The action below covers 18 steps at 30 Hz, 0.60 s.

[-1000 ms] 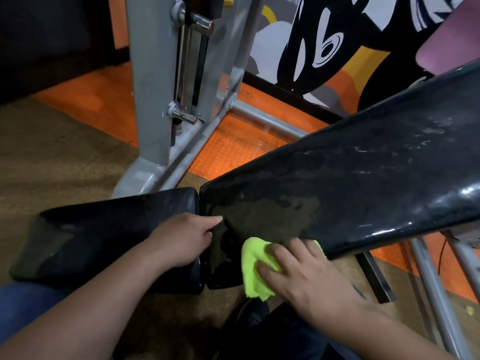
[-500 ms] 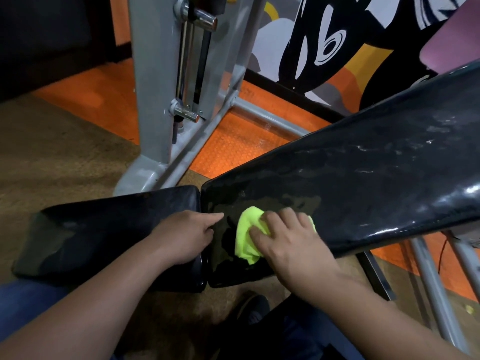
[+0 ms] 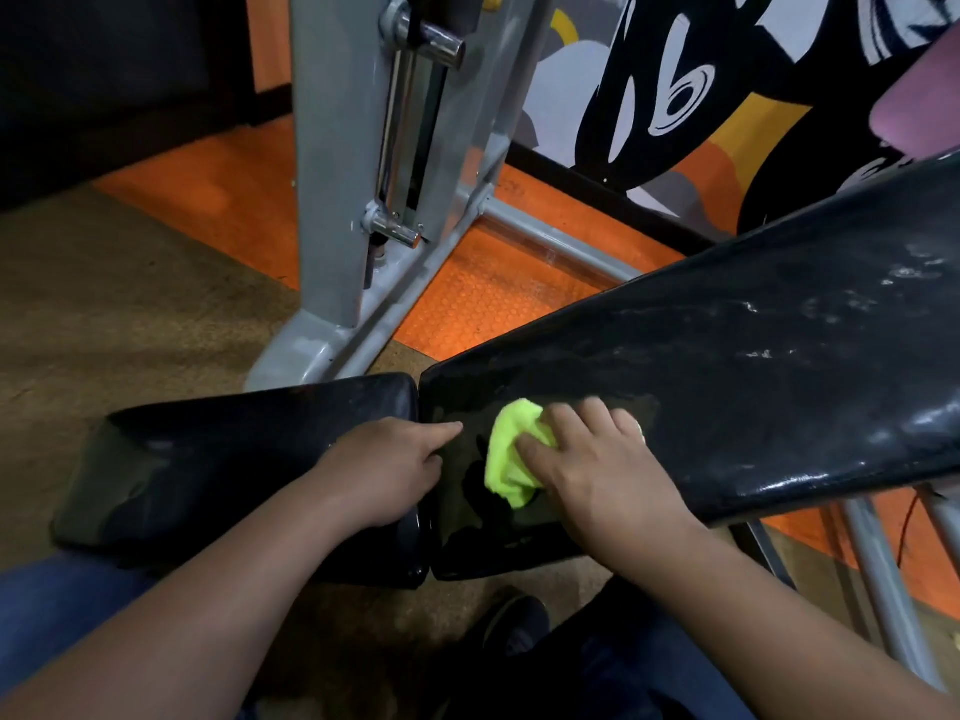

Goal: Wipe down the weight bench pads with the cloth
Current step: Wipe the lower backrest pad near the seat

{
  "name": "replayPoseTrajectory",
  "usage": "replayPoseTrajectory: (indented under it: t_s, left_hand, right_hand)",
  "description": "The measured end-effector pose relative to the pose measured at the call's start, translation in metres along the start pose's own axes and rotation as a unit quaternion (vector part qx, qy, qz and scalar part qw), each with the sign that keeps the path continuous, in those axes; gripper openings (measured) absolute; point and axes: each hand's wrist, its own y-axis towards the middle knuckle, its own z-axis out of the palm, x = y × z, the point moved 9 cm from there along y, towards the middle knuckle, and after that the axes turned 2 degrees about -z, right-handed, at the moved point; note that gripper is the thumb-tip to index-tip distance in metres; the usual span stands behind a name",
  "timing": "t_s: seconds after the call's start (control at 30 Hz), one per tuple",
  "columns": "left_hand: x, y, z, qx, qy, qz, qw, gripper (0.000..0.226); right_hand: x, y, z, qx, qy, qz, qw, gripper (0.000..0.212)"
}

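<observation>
A long black back pad (image 3: 727, 366) slopes up to the right, dull with smears and glossy at its near edge. A shorter black seat pad (image 3: 218, 459) lies flat to its left. My right hand (image 3: 597, 470) grips a bunched lime-green cloth (image 3: 506, 454) and presses it on the lower end of the back pad. Part of the cloth is hidden under my fingers. My left hand (image 3: 389, 465) rests on the right end of the seat pad, fingers curled, index finger reaching over the gap onto the back pad.
A grey steel upright (image 3: 337, 174) with chrome pegs stands just behind the pads. Grey frame legs (image 3: 878, 579) run under the back pad at right. Orange rubber flooring (image 3: 493, 288) and brown mat surround the bench. My legs and a dark shoe (image 3: 514, 621) are below.
My right hand has slid the cloth from the near edge of the back pad up and farther onto its surface. The left hand has stayed put.
</observation>
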Motion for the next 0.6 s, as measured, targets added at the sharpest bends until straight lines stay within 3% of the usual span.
replayPoseTrajectory:
  t_s: [0.17,0.3,0.43,0.6]
  left_hand:
    - [-0.002,-0.003,0.003,0.004,0.013,0.008,1.0,0.05]
    - [0.0,0.001,0.001,-0.001,0.013,0.007,1.0,0.05]
    - [-0.002,0.0,0.005,0.008,0.011,0.011,1.0,0.052]
    - [-0.001,0.003,0.001,-0.005,0.011,0.007,1.0,0.052]
  right_hand:
    - [0.01,0.001,0.003,-0.005,-0.006,-0.043,0.999,0.053]
    - [-0.008,0.017,0.001,0.004,-0.026,0.016,1.0,0.049]
    - [0.0,0.015,0.006,-0.003,-0.021,-0.017,1.0,0.051]
    - [-0.018,0.039,0.002,0.018,-0.05,0.055,0.997,0.045]
